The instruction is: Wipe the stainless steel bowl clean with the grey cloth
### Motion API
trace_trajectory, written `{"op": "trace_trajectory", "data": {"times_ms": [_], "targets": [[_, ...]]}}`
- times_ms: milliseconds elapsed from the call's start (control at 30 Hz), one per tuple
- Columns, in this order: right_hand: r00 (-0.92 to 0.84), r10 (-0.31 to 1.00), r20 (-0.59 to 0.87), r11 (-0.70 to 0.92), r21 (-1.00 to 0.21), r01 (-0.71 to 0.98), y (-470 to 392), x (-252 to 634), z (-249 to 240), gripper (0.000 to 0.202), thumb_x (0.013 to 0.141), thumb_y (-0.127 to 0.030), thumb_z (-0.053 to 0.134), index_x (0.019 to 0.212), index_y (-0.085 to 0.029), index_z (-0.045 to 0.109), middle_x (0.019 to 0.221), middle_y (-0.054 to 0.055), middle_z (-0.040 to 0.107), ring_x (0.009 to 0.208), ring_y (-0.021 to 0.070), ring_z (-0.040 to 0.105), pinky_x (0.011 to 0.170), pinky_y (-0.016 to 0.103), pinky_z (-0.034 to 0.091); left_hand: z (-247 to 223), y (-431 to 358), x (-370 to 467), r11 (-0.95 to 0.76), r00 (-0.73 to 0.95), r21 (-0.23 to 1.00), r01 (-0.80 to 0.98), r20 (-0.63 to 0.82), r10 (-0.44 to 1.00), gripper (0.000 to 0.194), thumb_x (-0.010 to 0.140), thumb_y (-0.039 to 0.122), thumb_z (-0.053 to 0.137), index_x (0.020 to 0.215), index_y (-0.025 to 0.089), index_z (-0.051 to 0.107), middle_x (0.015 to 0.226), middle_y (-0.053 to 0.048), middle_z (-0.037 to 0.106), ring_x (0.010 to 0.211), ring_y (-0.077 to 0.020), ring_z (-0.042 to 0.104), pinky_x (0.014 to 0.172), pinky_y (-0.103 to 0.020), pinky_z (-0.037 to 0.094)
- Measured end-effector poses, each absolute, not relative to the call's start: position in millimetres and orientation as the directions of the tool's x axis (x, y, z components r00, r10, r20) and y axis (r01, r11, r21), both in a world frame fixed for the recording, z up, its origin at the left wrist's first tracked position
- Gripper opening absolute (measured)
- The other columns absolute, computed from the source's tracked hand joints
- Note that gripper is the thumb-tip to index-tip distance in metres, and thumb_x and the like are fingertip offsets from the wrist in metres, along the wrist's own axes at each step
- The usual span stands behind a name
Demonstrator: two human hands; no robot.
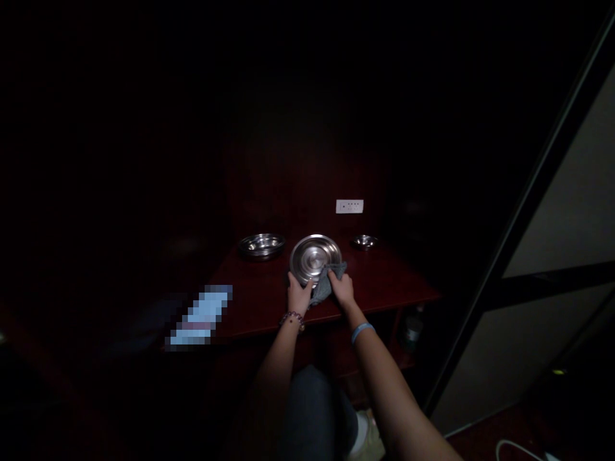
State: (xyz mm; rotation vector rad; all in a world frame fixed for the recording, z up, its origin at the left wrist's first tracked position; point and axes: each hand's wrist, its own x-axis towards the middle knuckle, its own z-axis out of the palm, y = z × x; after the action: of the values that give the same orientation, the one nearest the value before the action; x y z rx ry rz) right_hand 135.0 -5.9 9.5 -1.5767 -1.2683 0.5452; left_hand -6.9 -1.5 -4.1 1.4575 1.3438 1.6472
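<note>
A round steel plate (314, 255) is tilted up above the dark red desk, its shiny inside facing me. My left hand (298, 294) grips its lower left rim, the thumb over the edge. My right hand (341, 288) holds a grey-green cloth (323, 288) against the plate's lower right part. Left of the plate, several stacked steel dishes (262, 244) rest on the desk. A smaller steel dish (365, 242) lies to the right, near the back.
The red desk (384, 282) ends in a front edge below my hands. A white socket strip (350, 206) is on the back wall. A bottle (412, 333) stands in the shelf at lower right. Light panels (552, 192) rise at far right.
</note>
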Motion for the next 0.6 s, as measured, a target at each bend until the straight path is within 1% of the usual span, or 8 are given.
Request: {"op": "trace_trajectory", "data": {"times_ms": [67, 133, 200, 267, 400, 533, 600], "targets": [[0.352, 0.909, 0.224, 0.039, -0.886, 0.461, -7.7, 134.3, 11.2, 0.042, 0.089, -0.050, 0.053, 0.096, -0.014, 0.074, 0.096, 0.014, 0.075, 0.097, 0.0244, 0.070, 0.085, 0.029, 0.051, -6.6, 1.3, -7.5, -0.346, -0.276, 0.915, 0.207, 0.394, 0.877, 0.062, 0.076, 0.024, 0.067, 0.132, 0.015, 0.043, 0.119, -0.017, 0.067, 0.107, -0.0243, 0.066, 0.091, -0.035, 0.050], [0.355, 0.908, 0.222, 0.035, -0.885, 0.465, -9.1, 133.8, 12.3, 0.042, 0.089, -0.050, 0.053, 0.096, -0.014, 0.074, 0.095, 0.014, 0.075, 0.097, 0.0246, 0.070, 0.084, 0.029, 0.051, -9.3, 4.1, -8.3, -0.371, -0.301, 0.911, 0.180, 0.410, 0.861, 0.056, 0.080, 0.026, 0.063, 0.131, 0.018, 0.043, 0.113, -0.013, 0.070, 0.099, -0.0209, 0.069, 0.088, -0.033, 0.051], [0.352, 0.909, 0.226, 0.038, -0.883, 0.469, -9.8, 133.5, 12.7, 0.042, 0.089, -0.050, 0.054, 0.097, -0.014, 0.074, 0.095, 0.014, 0.075, 0.097, 0.0245, 0.070, 0.084, 0.028, 0.051, -10.9, 6.1, -8.9, -0.362, -0.348, 0.918, 0.160, 0.395, 0.850, 0.051, 0.083, 0.029, 0.059, 0.130, 0.018, 0.043, 0.102, -0.011, 0.072, 0.088, -0.0190, 0.070, 0.081, -0.031, 0.053], [0.347, 0.909, 0.231, 0.043, -0.880, 0.474, -9.6, 133.4, 12.7, 0.041, 0.089, -0.050, 0.054, 0.098, -0.015, 0.074, 0.094, 0.013, 0.075, 0.098, 0.0245, 0.070, 0.084, 0.028, 0.051, -11.0, 6.5, -9.1, -0.342, -0.401, 0.928, 0.149, 0.372, 0.837, 0.048, 0.086, 0.034, 0.056, 0.129, 0.017, 0.044, 0.095, -0.011, 0.072, 0.081, -0.0183, 0.070, 0.076, -0.030, 0.053], [0.346, 0.908, 0.238, 0.050, -0.880, 0.473, -6.9, 134.0, 10.9, 0.040, 0.089, -0.049, 0.055, 0.098, -0.015, 0.074, 0.095, 0.014, 0.075, 0.098, 0.0253, 0.070, 0.085, 0.029, 0.051, -8.4, 4.1, -8.9, -0.357, -0.442, 0.923, 0.144, 0.383, 0.811, 0.041, 0.088, 0.040, 0.052, 0.123, 0.018, 0.050, 0.094, -0.010, 0.073, 0.082, -0.0176, 0.070, 0.073, -0.027, 0.052], [0.354, 0.901, 0.252, 0.066, -0.884, 0.462, -3.5, 135.2, 7.5, 0.041, 0.089, -0.049, 0.054, 0.098, -0.014, 0.074, 0.095, 0.015, 0.075, 0.096, 0.0248, 0.071, 0.086, 0.029, 0.052, -8.4, 3.1, -9.2, -0.380, -0.378, 0.909, 0.171, 0.417, 0.827, 0.034, 0.087, 0.042, 0.053, 0.111, 0.018, 0.057, 0.090, -0.010, 0.073, 0.081, -0.0188, 0.070, 0.073, -0.027, 0.052], [0.346, 0.898, 0.273, 0.084, -0.877, 0.473, -2.9, 135.7, 6.3, 0.043, 0.091, -0.049, 0.051, 0.099, -0.013, 0.074, 0.096, 0.015, 0.075, 0.095, 0.0246, 0.071, 0.085, 0.030, 0.052, -9.7, 3.8, -8.9, -0.390, -0.331, 0.903, 0.180, 0.429, 0.840, 0.034, 0.083, 0.040, 0.059, 0.110, 0.018, 0.059, 0.095, -0.011, 0.073, 0.086, -0.0207, 0.070, 0.077, -0.029, 0.052]]}}
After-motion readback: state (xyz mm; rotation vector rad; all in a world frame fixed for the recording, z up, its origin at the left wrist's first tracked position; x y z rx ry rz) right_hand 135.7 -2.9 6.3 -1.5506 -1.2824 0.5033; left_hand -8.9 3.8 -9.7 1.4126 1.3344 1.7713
